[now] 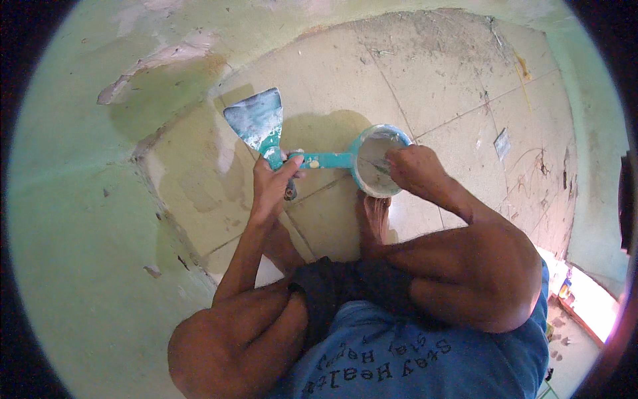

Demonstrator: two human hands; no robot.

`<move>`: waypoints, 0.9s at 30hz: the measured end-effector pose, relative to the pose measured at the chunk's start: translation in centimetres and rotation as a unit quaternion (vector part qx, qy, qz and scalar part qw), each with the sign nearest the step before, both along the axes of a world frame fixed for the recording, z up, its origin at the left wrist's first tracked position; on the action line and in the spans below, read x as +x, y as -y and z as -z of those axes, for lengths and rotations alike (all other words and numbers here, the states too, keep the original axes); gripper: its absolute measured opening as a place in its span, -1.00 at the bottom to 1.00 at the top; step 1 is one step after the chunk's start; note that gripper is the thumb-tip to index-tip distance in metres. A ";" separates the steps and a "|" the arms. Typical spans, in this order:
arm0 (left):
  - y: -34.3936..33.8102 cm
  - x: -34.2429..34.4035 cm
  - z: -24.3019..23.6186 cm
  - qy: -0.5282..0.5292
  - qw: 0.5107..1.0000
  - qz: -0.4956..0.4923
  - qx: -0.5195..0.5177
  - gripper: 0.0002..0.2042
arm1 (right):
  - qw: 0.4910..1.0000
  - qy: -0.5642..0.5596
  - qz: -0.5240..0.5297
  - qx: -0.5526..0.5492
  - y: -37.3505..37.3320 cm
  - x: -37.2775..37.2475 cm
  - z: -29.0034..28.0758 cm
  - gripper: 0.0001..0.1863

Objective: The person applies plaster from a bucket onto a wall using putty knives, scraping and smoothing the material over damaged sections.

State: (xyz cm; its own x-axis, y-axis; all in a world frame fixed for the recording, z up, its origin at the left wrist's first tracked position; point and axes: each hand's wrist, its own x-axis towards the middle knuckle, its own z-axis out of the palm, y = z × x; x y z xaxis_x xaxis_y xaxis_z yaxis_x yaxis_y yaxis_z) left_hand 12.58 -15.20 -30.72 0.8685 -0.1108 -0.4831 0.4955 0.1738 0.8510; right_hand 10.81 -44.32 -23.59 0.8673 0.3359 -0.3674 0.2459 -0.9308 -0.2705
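My left hand [270,185] is closed around the teal handle of a scraper [256,118] and the end of the handle of a teal dipper [328,161]. The scraper's wide, smeared metal blade points up and away from me. Pale smears mark the round dipper too, and a greyish-white mix [376,151] lies inside its bowl. Over the right side of the rim, my right hand [419,169] is closed in a fist. A thin greyish thing seems to reach from its fingers into the bowl, but the fingers hide what it is.
I squat on a dirty tiled floor [425,86], my bare feet [376,213] below the dipper. A green wall [73,219] with peeling patches stands close on my left and curves round ahead. On the right lie a small pale diamond-shaped piece [502,144] and stringy debris [541,163].
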 end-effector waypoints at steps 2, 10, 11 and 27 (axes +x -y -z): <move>0.0 -0.2 0.7 0.004 1.000 -0.018 -0.021 -0.73 | 1.000 -0.021 -0.003 -0.020 -0.6 0.2 1.3 -0.83; 0.4 -0.4 -1.7 0.006 1.000 0.015 -0.002 -0.73 | 0.983 -0.070 0.166 0.038 -2.2 0.8 2.8 -0.82; -0.4 -0.3 -1.5 0.015 1.000 0.008 0.012 -0.72 | 0.981 -0.064 0.169 0.076 -3.8 1.3 2.9 -0.81; 1.6 -0.8 -1.1 0.013 0.999 -0.046 0.022 -0.79 | 0.640 -0.230 0.580 0.448 2.0 -2.7 -3.1 -0.89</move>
